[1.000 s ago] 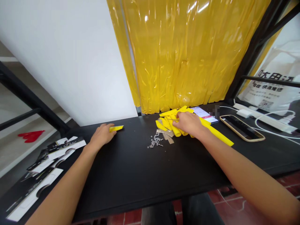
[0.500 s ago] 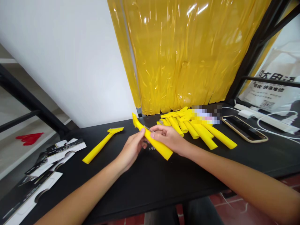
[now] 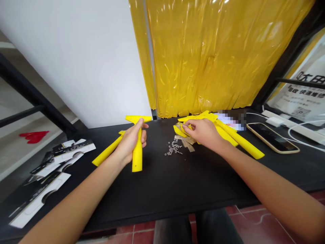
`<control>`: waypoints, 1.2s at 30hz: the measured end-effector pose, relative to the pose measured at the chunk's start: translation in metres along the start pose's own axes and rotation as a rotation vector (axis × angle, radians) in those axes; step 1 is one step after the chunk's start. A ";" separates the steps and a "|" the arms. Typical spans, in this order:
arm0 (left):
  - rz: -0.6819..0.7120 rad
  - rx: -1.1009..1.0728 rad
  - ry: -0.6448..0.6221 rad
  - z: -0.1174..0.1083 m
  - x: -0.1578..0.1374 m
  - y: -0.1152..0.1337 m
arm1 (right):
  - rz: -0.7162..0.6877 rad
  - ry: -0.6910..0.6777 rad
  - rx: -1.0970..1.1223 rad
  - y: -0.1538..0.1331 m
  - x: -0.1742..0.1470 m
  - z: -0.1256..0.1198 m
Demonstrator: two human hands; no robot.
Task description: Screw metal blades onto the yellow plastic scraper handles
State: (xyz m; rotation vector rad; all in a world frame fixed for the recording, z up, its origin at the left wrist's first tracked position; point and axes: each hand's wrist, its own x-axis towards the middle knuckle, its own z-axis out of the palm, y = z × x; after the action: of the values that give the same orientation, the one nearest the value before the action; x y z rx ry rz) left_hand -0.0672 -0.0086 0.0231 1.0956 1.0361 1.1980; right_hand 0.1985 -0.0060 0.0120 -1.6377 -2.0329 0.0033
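My left hand (image 3: 130, 140) is wrapped round a yellow T-shaped scraper handle (image 3: 137, 156), its crossbar up and its grip end toward me. Beside it, partly behind my left hand, another yellow scraper handle (image 3: 106, 149) lies on the table. My right hand (image 3: 204, 130) is closed, with a thin metal rod (image 3: 182, 124) sticking out of its fingertips; what kind of tool it is I cannot make out. It is at the pile of yellow scraper handles (image 3: 245, 144). Just left of it lie small screws and washers (image 3: 173, 148) and flat brownish strips (image 3: 188, 144).
Black-and-white printed cards (image 3: 43, 200) are stacked at the table's left. On the right lie a phone (image 3: 273, 137) and a white power strip (image 3: 296, 127) with cables. A yellow plastic curtain (image 3: 203, 61) hangs behind the black table (image 3: 162, 189).
My hands have parted. The left carried the scraper handle leftward and turned it crossbar up; the right moved to the pile with the metal rod. The screws and strips have come into fuller view.
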 end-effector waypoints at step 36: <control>-0.141 0.395 -0.220 -0.003 0.007 -0.028 | -0.056 -0.295 -0.423 -0.008 -0.011 -0.003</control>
State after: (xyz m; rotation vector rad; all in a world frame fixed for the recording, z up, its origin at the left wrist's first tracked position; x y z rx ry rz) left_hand -0.0647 -0.0026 -0.0048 1.3988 1.1839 0.7565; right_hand 0.1936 -0.0195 0.0125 -1.9234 -2.4291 -0.2331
